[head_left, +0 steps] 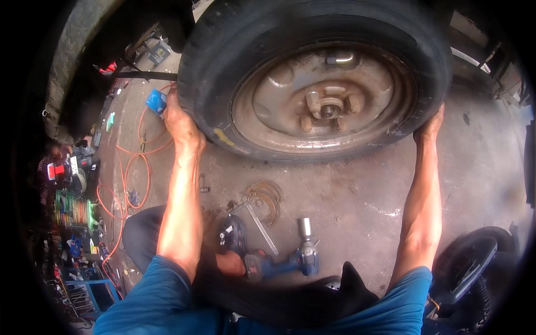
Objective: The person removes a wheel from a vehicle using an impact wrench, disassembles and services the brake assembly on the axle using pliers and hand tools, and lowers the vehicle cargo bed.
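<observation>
A large black tyre (215, 84) on a rusty steel wheel rim (279, 95) fills the upper middle, tilted toward me. Wheel nuts (353, 104) ring the hub at its centre. My left hand (181, 123) grips the tyre's left side, its fingers partly hidden behind the rubber. On the opposite side my right hand (430, 124) holds the tyre's lower right edge, fingers mostly out of sight behind it. Below the wheel, on the floor by my foot, lies a blue cordless impact wrench (306, 259) with a long silver socket (305, 228).
A metal bar tool (259, 226) and curved rusty brake shoes (265, 198) lie on the concrete floor (346, 195). An orange hose (148, 173) loops at the left, beside cluttered tools and a blue box (157, 102). Another black round part (469, 257) sits at lower right.
</observation>
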The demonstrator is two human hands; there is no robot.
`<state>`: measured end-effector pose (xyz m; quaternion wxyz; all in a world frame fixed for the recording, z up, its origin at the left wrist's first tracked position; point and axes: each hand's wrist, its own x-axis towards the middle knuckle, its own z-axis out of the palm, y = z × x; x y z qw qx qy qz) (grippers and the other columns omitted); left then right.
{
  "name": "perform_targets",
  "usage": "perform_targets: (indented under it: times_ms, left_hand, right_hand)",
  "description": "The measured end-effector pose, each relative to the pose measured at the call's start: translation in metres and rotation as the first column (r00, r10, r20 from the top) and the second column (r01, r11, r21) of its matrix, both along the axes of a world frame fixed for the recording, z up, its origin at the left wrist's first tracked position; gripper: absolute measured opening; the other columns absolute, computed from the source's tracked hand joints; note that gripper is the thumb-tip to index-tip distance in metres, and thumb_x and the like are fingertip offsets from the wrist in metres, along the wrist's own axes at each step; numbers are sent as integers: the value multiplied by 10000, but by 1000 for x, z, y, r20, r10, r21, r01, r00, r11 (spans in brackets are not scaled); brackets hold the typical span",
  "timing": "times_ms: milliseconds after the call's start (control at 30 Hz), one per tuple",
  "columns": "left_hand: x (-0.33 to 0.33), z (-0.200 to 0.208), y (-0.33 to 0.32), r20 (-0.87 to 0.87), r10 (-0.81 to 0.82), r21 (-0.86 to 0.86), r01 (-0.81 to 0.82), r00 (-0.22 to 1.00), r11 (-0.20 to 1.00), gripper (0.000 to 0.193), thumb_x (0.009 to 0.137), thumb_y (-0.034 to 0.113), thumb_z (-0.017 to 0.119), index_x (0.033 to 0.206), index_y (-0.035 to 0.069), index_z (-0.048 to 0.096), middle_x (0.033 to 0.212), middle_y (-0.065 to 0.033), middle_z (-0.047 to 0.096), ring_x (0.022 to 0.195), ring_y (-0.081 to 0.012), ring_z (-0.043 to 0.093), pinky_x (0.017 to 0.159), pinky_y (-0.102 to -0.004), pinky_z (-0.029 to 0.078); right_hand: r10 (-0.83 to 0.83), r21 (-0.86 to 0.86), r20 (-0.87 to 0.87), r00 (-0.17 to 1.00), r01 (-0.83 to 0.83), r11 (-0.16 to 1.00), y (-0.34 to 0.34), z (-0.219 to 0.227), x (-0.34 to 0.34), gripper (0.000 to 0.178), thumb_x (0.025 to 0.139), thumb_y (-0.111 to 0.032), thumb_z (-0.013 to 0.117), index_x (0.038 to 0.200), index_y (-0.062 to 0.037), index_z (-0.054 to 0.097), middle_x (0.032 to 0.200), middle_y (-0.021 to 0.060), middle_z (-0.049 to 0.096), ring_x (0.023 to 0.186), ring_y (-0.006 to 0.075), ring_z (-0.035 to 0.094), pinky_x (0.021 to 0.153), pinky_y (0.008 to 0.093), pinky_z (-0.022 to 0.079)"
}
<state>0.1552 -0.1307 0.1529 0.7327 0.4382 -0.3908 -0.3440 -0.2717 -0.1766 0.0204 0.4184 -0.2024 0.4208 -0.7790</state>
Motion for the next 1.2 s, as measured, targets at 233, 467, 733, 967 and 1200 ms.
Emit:
perform_targets:
  times_ms: [233, 467, 733, 967, 1200]
  left_hand:
    - [1, 0, 2, 223, 102, 96, -126, 970, 987, 443, 929, 302, 432, 1061, -90, 591, 985, -143, 631, 951, -193, 565, 859, -305, 413]
    - [18, 13, -4, 415, -23, 161, -49, 909, 986, 526, 917, 394, 467, 1135, -74, 569, 1059, -208, 617, 1039, -239, 543, 921, -323, 378]
    - [11, 15, -8, 73, -190, 58, 186, 979, 981, 384, 946, 329, 445, 1099, 2, 575, 1033, -78, 613, 923, -160, 585, 823, -275, 450]
    - [48, -75, -9, -126, -48, -11, 47, 991, 999, 463, 956, 342, 391, 1221, -19, 506, 1196, -116, 560, 1072, -196, 544, 931, -322, 414]
    - [56, -115, -10, -238, -54, 45, 67, 970, 997, 483, 950, 371, 411, 1299, 40, 443, 1300, -63, 488, 1194, -196, 458, 1007, -343, 357]
  right_hand:
    - [17, 38, -90, 996, -14, 999, 6, -11, -8, 487, 931, -395, 452, 1274, -49, 470, 1211, 67, 539, 1107, 198, 506, 938, 325, 408]
    - [76, 109, -233, 969, -51, 993, 18, 14, 4, 496, 937, -370, 473, 1281, -14, 447, 1229, 77, 522, 1113, 202, 501, 939, 323, 418]
    - [198, 10, 39, 979, -199, 980, 1, -31, 6, 494, 937, -361, 472, 1286, -13, 441, 1251, 100, 511, 1130, 226, 496, 963, 343, 422]
    - [138, 80, -87, 987, -131, 988, 7, 31, -10, 507, 935, -382, 457, 1305, -36, 432, 1274, 102, 502, 1156, 225, 487, 957, 351, 428]
    - [5, 38, -124, 992, 0, 999, 11, 46, -14, 468, 945, -369, 433, 1280, -44, 467, 1241, 93, 540, 1112, 224, 522, 943, 341, 421]
